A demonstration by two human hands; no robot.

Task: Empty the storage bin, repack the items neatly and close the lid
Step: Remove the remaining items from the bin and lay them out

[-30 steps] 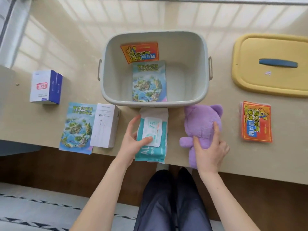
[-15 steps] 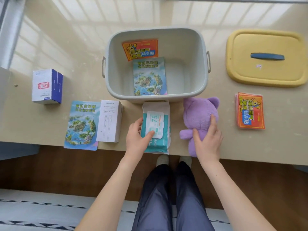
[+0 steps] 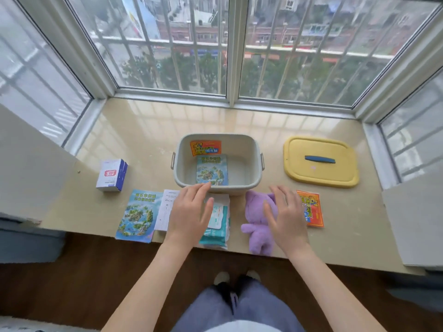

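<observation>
The grey storage bin (image 3: 251,185) stands open on the sill, holding a blue booklet (image 3: 212,170) and an orange packet (image 3: 205,147). Its yellow lid (image 3: 321,173) lies to the right. In front of the bin lie a teal wipes pack (image 3: 217,226) and a purple plush bear (image 3: 257,224). My left hand (image 3: 189,212) hovers flat over the wipes and a white box (image 3: 165,209), fingers apart, holding nothing. Fingers spread and empty, my right hand (image 3: 286,214) is above the bear's right side.
A second blue booklet (image 3: 136,215) lies at the front left, a white and blue box (image 3: 111,174) stands behind it, and another orange packet (image 3: 311,209) lies right of the bear. Window glass and frames close off the sill's back and sides. The floor is below the sill's front edge.
Both hands have let go and lifted, the left off the wipes pack, the right off the bear. The camera has tilted up, so the window now shows.
</observation>
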